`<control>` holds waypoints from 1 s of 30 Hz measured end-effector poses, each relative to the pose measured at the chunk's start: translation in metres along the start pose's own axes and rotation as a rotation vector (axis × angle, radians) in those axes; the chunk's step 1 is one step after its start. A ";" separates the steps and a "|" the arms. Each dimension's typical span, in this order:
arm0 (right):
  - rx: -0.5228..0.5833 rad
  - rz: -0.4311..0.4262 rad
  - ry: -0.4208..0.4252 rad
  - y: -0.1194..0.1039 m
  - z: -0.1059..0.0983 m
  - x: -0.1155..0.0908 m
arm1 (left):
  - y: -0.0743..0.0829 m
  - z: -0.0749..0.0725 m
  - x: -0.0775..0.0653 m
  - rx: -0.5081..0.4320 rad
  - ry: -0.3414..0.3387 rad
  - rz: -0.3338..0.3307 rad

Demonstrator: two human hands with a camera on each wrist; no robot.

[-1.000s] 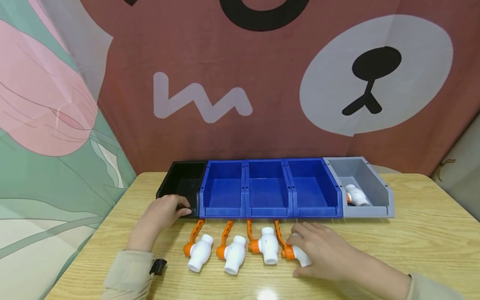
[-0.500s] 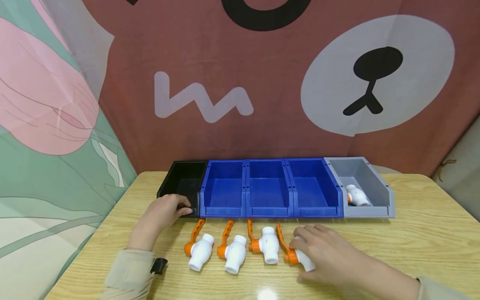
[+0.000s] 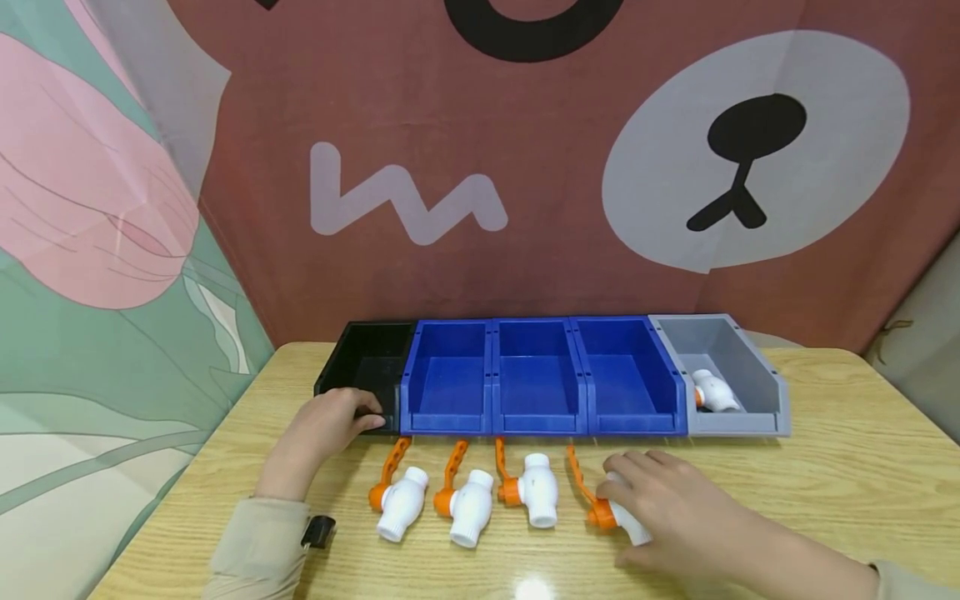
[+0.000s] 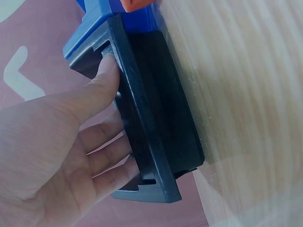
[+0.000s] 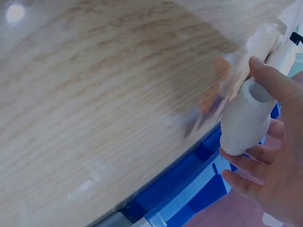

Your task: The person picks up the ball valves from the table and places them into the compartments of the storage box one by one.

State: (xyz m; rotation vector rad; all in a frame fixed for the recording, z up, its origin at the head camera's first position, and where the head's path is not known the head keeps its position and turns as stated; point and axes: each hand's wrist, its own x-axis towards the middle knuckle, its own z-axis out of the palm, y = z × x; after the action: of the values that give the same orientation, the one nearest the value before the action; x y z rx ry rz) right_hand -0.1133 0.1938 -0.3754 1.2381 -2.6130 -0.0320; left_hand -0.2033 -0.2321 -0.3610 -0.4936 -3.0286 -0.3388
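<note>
My left hand (image 3: 326, 429) grips the front edge of a black bin (image 4: 175, 109), thumb on the lip and the other fingers reaching inside. At the right, my right hand (image 3: 675, 508) holds a white ball valve (image 5: 244, 120) with an orange lever. Its thumb is by the open near end and fingertips reach the other end; the hand partly hides the valve in the head view. To its left, three similar ball valves lie in a row: one valve (image 3: 538, 492), a second valve (image 3: 471, 508) and a third valve (image 3: 402, 504), levers pointing toward the bins.
Three blue bins (image 3: 536, 423) stand side by side between the black bin and a grey bin (image 3: 776, 400). Inside the grey one lies another ball valve (image 3: 716, 393). All stand on a wood-grain table (image 3: 840, 483), before a printed cloth backdrop (image 3: 555, 250).
My right hand has moved right and slightly toward the front edge, taking the ball valve away from its neighbours. The left hand has stayed on the black bin.
</note>
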 end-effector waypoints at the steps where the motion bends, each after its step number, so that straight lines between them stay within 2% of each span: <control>1: -0.002 0.004 -0.004 0.001 -0.001 0.000 | 0.000 0.000 0.000 0.001 0.000 0.000; 10: -0.032 -0.018 0.056 0.007 -0.011 0.000 | 0.000 0.000 0.001 0.003 0.001 0.007; 22: -0.065 0.016 0.020 0.025 -0.030 0.006 | 0.000 0.001 0.002 0.001 0.008 0.009; 30: -0.087 -0.004 0.067 0.039 -0.041 0.013 | 0.000 0.001 0.001 0.004 0.003 -0.003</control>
State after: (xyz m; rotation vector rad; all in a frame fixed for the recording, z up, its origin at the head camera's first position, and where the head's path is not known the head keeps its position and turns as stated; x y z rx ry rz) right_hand -0.1413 0.2116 -0.3284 1.1936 -2.5237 -0.1019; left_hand -0.2044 -0.2318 -0.3619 -0.4883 -3.0272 -0.3327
